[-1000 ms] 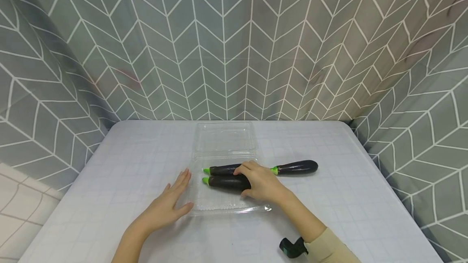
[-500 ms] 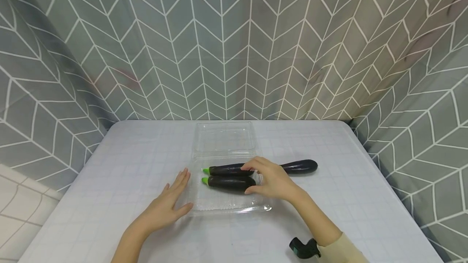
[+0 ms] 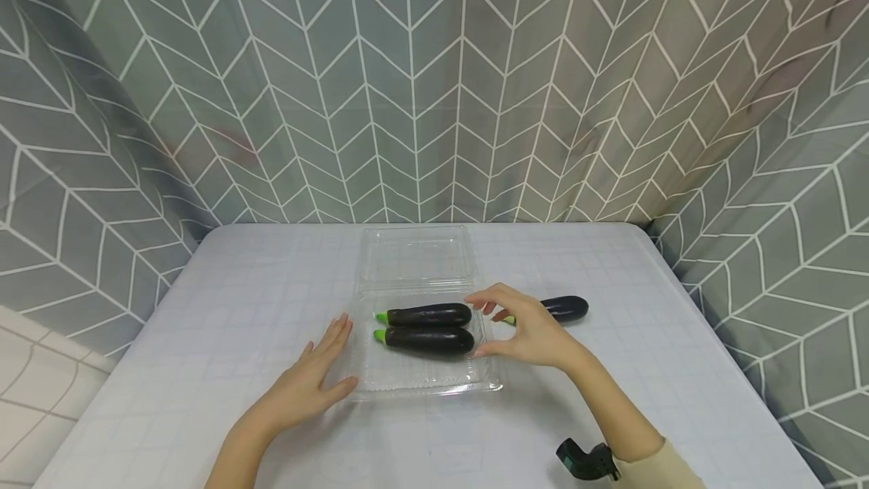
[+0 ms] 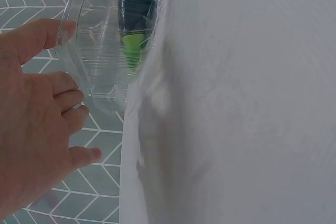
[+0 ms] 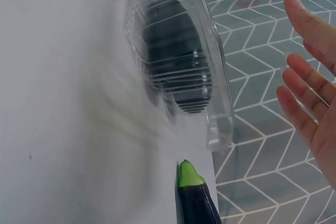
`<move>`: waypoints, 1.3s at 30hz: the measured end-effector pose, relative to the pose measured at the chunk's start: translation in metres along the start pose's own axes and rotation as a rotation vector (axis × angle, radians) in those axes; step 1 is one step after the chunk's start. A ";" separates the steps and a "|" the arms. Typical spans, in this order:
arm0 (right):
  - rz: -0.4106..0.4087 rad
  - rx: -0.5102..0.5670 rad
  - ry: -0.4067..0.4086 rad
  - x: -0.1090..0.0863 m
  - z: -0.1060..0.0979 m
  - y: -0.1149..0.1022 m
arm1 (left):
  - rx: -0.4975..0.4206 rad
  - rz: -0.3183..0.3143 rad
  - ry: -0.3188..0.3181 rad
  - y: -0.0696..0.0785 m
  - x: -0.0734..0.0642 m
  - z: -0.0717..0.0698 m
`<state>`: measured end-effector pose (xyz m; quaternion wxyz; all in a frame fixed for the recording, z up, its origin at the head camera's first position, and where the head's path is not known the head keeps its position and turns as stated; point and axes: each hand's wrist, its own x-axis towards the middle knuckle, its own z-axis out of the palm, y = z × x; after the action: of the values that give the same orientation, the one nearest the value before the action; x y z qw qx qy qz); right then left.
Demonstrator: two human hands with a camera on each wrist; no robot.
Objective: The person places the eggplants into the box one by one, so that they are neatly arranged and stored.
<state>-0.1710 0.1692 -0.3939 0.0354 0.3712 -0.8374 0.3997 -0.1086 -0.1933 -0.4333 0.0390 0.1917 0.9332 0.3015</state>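
Two dark eggplants lie side by side in a clear plastic clamshell box (image 3: 407, 377), green stems to the left. The far eggplant (image 3: 434, 315) is slightly slimmer than the near eggplant (image 3: 429, 340). At the box's left side rests my left hand (image 3: 305, 383), fingers extended; its thumb touches the rim in the left wrist view. My right hand (image 3: 529, 327) hovers by the right rim, fingers loosely bent and holding nothing. Behind it, a third eggplant (image 3: 569, 309) lies on the table, partly hidden. The right wrist view shows that hand (image 5: 317, 77) apart from the box wall.
The box's hinged lid (image 3: 417, 256) lies folded back toward the far table edge. A black device (image 3: 587, 460) is strapped at the right wrist. Patterned grey curtain (image 3: 434, 96) hangs behind the white table (image 3: 271, 285) and along its sides.
My right hand has let go of the near eggplant and drawn back to the right, leaving both eggplants in the box uncovered. The left hand has stayed in place.
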 end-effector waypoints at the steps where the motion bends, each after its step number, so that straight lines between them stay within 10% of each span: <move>1: -0.007 0.004 0.005 -0.001 -0.002 0.001 | 0.001 0.000 0.000 0.000 0.000 0.000; 39: 0.059 -0.035 0.150 -0.045 -0.066 0.022 | -0.006 -0.008 -0.010 0.000 0.000 0.003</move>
<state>-0.1690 0.2504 -0.3797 0.0928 0.3148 -0.8497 0.4127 -0.1079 -0.1923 -0.4356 0.0454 0.1893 0.9328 0.3033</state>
